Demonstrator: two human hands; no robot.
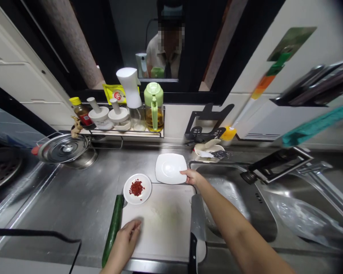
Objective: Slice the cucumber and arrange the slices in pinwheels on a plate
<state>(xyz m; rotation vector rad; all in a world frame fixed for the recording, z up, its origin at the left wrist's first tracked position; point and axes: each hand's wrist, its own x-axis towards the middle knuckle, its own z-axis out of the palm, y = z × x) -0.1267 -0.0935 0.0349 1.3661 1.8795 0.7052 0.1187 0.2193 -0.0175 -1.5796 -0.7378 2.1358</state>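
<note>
My right hand (192, 177) is stretched forward and grips the near right edge of an empty white square plate (169, 167) that sits just beyond the white cutting board (162, 220). My left hand (128, 236) rests on the board's near left corner with its fingers loosely curled and nothing in them. A green cucumber (112, 228) lies along the board's left edge, close to that hand. A small round plate with chopped red chilli (137, 188) stands at the board's far left corner. A cleaver (197, 228) lies on the board's right edge.
A steel sink (246, 205) with a plastic bag is to the right. A pot lid (63, 149) lies at the left. A rack with an oil bottle (153, 108), salt jars and a sauce bottle stands at the back. A black cable (34, 234) crosses the near left counter.
</note>
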